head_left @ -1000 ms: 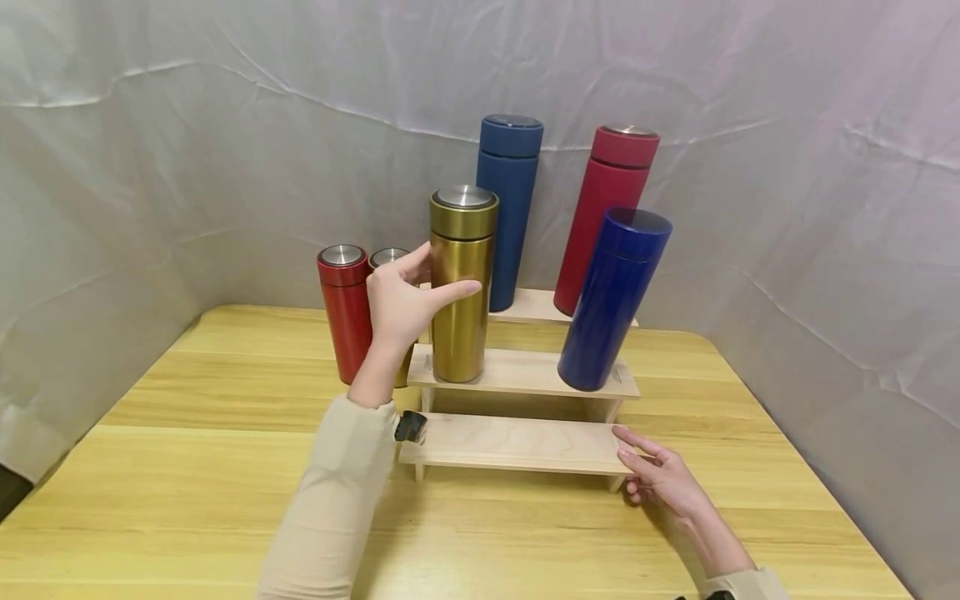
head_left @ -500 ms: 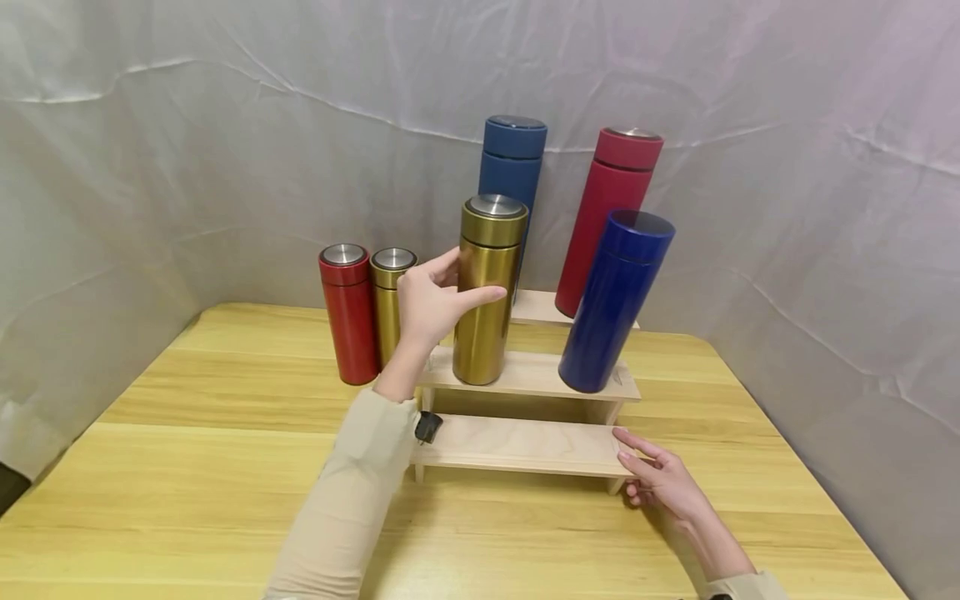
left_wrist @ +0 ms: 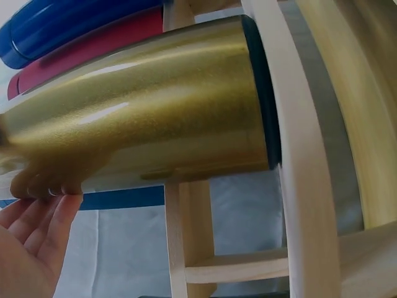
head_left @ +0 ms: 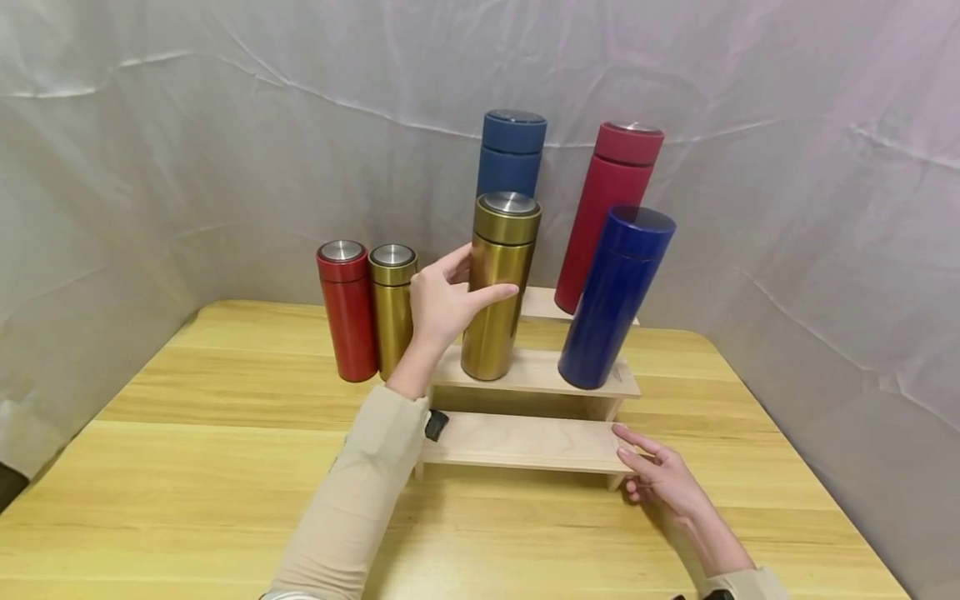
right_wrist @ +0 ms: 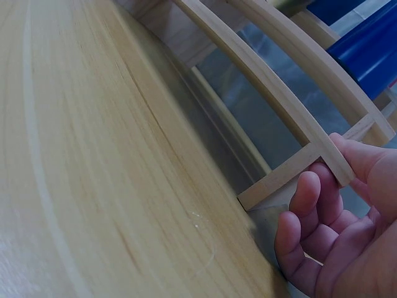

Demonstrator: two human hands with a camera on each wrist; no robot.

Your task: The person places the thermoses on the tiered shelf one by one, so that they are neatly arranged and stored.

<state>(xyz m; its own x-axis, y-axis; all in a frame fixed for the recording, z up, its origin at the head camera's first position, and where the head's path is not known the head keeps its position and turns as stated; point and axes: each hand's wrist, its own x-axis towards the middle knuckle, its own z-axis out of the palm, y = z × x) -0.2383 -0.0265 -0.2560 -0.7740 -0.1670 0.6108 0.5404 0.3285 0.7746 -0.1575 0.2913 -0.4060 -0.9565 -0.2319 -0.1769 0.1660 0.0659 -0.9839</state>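
Note:
My left hand [head_left: 442,302] holds a large gold thermos flask [head_left: 495,329] from the left, thumb in front and fingers behind. The flask is upright on the middle step of a pale wooden three-step stand [head_left: 525,437]. In the left wrist view its dark base [left_wrist: 263,93] meets the step's front edge, and fingertips [left_wrist: 65,214] touch its side. My right hand [head_left: 667,482] grips the right end of the bottom step, thumb above and fingers curled beneath, as the right wrist view shows. A glossy blue flask [head_left: 611,308] stands at the middle step's right end.
On the top step stand a matte blue flask [head_left: 512,162] and a dark red one [head_left: 618,192]. A smaller red flask [head_left: 351,325] and a smaller gold flask [head_left: 393,321] stand left of the stand on the wooden table [head_left: 187,467]. Grey cloth [head_left: 262,167] hangs behind.
My left hand has moved the large gold flask rightward along the middle step, uncovering the smaller gold flask and overlapping the matte blue one. My right hand has stayed put.

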